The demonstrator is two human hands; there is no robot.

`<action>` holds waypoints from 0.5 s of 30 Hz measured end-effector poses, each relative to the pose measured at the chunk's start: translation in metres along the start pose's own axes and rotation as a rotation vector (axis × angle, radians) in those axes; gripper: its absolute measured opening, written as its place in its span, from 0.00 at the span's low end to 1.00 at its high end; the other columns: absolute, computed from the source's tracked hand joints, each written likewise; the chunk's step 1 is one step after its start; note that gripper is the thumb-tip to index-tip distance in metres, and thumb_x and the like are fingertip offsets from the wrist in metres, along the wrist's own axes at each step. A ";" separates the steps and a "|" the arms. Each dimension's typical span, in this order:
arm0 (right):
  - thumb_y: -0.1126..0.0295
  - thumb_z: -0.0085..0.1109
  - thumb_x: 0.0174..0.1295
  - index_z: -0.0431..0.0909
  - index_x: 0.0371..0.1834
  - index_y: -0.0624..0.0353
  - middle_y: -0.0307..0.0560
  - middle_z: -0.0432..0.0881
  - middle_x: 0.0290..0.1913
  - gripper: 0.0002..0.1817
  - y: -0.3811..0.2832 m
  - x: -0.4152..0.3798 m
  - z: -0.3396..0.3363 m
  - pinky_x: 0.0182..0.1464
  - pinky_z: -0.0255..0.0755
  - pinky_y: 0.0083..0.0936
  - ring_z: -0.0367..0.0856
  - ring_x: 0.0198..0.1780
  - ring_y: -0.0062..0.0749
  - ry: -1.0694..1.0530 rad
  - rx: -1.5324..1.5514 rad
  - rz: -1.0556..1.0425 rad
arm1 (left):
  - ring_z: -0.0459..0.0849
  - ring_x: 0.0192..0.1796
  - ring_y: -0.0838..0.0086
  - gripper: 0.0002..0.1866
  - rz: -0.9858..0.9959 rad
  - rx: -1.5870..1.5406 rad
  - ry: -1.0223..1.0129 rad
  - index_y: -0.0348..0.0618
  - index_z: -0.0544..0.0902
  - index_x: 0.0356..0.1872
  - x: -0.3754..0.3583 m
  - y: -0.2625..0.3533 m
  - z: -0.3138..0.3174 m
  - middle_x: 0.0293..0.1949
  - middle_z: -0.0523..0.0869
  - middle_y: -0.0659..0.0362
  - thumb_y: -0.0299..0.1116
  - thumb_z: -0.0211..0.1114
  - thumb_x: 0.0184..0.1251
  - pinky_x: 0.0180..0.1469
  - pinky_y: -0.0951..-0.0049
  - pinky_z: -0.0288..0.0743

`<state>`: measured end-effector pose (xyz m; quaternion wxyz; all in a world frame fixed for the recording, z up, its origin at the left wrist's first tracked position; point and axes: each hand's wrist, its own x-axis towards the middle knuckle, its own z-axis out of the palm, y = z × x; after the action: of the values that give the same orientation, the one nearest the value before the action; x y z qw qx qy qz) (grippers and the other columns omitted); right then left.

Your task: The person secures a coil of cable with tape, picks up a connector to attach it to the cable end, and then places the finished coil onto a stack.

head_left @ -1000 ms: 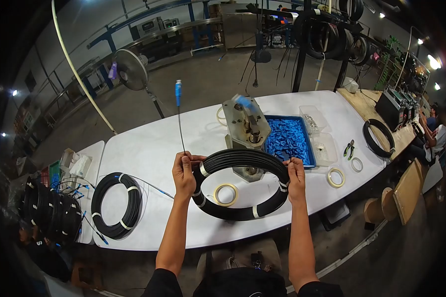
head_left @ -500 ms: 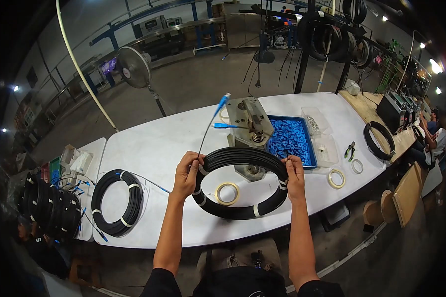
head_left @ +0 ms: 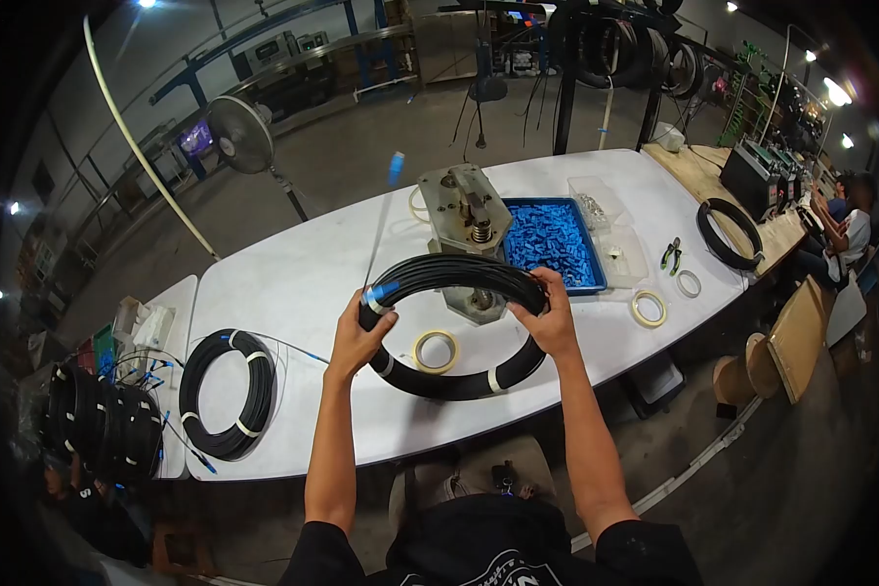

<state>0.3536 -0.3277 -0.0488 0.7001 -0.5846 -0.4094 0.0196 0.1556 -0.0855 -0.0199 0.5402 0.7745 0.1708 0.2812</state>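
A coil of black cable [head_left: 439,272], bound with white tape bands, is held tilted above the white table. My left hand [head_left: 357,337] grips its left side, thumb on the inner edge. On the right side my right hand [head_left: 549,317] is wrapped round the coil. A blue connector [head_left: 384,291] lies against the coil beside my left thumb. Another blue connector [head_left: 397,168], blurred, stands up on a loose cable end above my left hand. Behind the coil is a metal press [head_left: 469,210], partly covered by it. A tape roll [head_left: 435,351] shows through the ring.
A blue tray [head_left: 596,262] of small blue parts stands right of the press. Farther right lie a tape roll [head_left: 648,308], pliers [head_left: 671,255] and another coil [head_left: 730,234]. A finished-looking coil [head_left: 227,396] lies at left. A person [head_left: 850,210] sits far right.
My right hand has shifted from a fingertip hold to wrapping round the coil's side. One blue connector now lies against the coil by my left hand. The view has shifted slightly.
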 end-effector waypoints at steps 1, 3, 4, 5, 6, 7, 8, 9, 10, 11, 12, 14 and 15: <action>0.83 0.69 0.51 0.64 0.60 0.56 0.42 0.76 0.46 0.33 0.001 0.001 0.001 0.51 0.73 0.21 0.78 0.46 0.24 0.006 0.003 0.000 | 0.78 0.41 0.79 0.23 0.002 0.005 -0.004 0.37 0.77 0.53 -0.002 -0.001 -0.002 0.39 0.83 0.61 0.33 0.73 0.57 0.48 0.78 0.72; 0.83 0.69 0.51 0.64 0.62 0.55 0.42 0.77 0.44 0.35 0.000 0.003 0.002 0.51 0.74 0.21 0.79 0.46 0.25 0.046 -0.021 -0.074 | 0.79 0.39 0.79 0.24 0.018 0.106 -0.048 0.36 0.77 0.51 -0.006 0.003 -0.006 0.37 0.83 0.61 0.32 0.75 0.54 0.46 0.77 0.73; 0.83 0.69 0.51 0.64 0.62 0.55 0.42 0.77 0.44 0.35 -0.001 0.002 0.001 0.51 0.74 0.21 0.79 0.46 0.25 0.050 -0.021 -0.073 | 0.80 0.38 0.79 0.24 0.135 0.099 -0.037 0.36 0.78 0.49 -0.010 0.008 -0.004 0.36 0.83 0.61 0.32 0.77 0.52 0.44 0.76 0.75; 0.83 0.69 0.50 0.62 0.64 0.55 0.43 0.77 0.45 0.37 -0.003 0.000 0.000 0.52 0.74 0.23 0.79 0.47 0.26 0.036 -0.014 -0.009 | 0.80 0.38 0.79 0.24 0.131 0.099 -0.040 0.36 0.78 0.49 -0.013 0.008 -0.004 0.36 0.83 0.61 0.32 0.77 0.52 0.44 0.76 0.75; 0.82 0.70 0.49 0.61 0.66 0.54 0.43 0.78 0.45 0.40 -0.010 -0.002 0.000 0.53 0.74 0.25 0.79 0.48 0.27 0.021 -0.005 0.057 | 0.80 0.36 0.79 0.22 0.079 0.047 -0.071 0.37 0.78 0.48 -0.017 0.007 -0.006 0.35 0.83 0.61 0.29 0.76 0.51 0.42 0.76 0.75; 0.82 0.70 0.49 0.61 0.66 0.54 0.43 0.78 0.45 0.40 -0.016 -0.004 0.002 0.53 0.74 0.25 0.79 0.48 0.27 0.020 -0.004 0.064 | 0.80 0.35 0.79 0.21 0.026 -0.004 -0.100 0.37 0.78 0.46 -0.021 0.006 -0.007 0.33 0.82 0.61 0.27 0.75 0.50 0.40 0.76 0.76; 0.81 0.70 0.48 0.63 0.65 0.56 0.46 0.80 0.45 0.38 -0.023 -0.005 0.005 0.53 0.74 0.26 0.80 0.48 0.30 0.065 -0.045 0.075 | 0.81 0.34 0.78 0.20 0.027 -0.189 -0.057 0.38 0.78 0.45 -0.024 0.004 -0.002 0.33 0.82 0.61 0.25 0.74 0.50 0.40 0.76 0.77; 0.80 0.70 0.48 0.66 0.64 0.59 0.49 0.81 0.45 0.37 -0.026 -0.006 0.006 0.54 0.75 0.28 0.82 0.48 0.33 0.114 -0.087 0.083 | 0.81 0.34 0.78 0.20 0.025 -0.189 -0.061 0.38 0.78 0.45 -0.028 -0.003 0.002 0.33 0.82 0.61 0.25 0.74 0.50 0.40 0.76 0.77; 0.80 0.70 0.48 0.66 0.64 0.59 0.49 0.81 0.45 0.37 -0.015 -0.009 0.005 0.54 0.75 0.28 0.82 0.48 0.33 0.121 -0.087 0.088 | 0.81 0.33 0.77 0.19 0.004 -0.167 0.028 0.38 0.78 0.44 -0.034 -0.015 0.005 0.33 0.82 0.61 0.24 0.74 0.51 0.41 0.76 0.78; 0.80 0.69 0.50 0.68 0.61 0.62 0.50 0.83 0.44 0.32 0.004 -0.014 0.005 0.53 0.74 0.27 0.83 0.47 0.33 0.148 -0.224 0.080 | 0.82 0.32 0.77 0.17 -0.017 -0.145 0.117 0.38 0.78 0.43 -0.036 -0.028 0.009 0.32 0.81 0.62 0.23 0.73 0.51 0.42 0.75 0.79; 0.80 0.68 0.52 0.71 0.58 0.66 0.50 0.84 0.44 0.28 0.005 -0.013 0.006 0.52 0.74 0.25 0.84 0.46 0.32 0.168 -0.363 0.074 | 0.79 0.27 0.79 0.12 0.020 -0.098 0.226 0.39 0.78 0.39 -0.036 -0.035 0.017 0.28 0.80 0.64 0.23 0.71 0.55 0.34 0.78 0.76; 0.80 0.67 0.53 0.73 0.54 0.68 0.52 0.85 0.43 0.24 0.007 -0.016 0.005 0.52 0.74 0.25 0.84 0.46 0.33 0.176 -0.365 0.104 | 0.77 0.28 0.81 0.10 -0.039 -0.159 0.258 0.38 0.78 0.36 -0.037 -0.046 0.018 0.26 0.78 0.65 0.23 0.71 0.56 0.34 0.79 0.74; 0.79 0.66 0.54 0.75 0.51 0.70 0.54 0.85 0.43 0.20 0.004 -0.016 0.006 0.52 0.75 0.26 0.85 0.46 0.33 0.186 -0.365 0.128 | 0.75 0.29 0.83 0.09 -0.093 -0.218 0.292 0.37 0.78 0.34 -0.038 -0.047 0.020 0.25 0.77 0.66 0.24 0.71 0.57 0.35 0.80 0.71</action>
<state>0.3412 -0.3303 -0.0609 0.6146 -0.7259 -0.3018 -0.0644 0.1399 -0.1049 -0.0781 0.6029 0.6537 0.2515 0.3822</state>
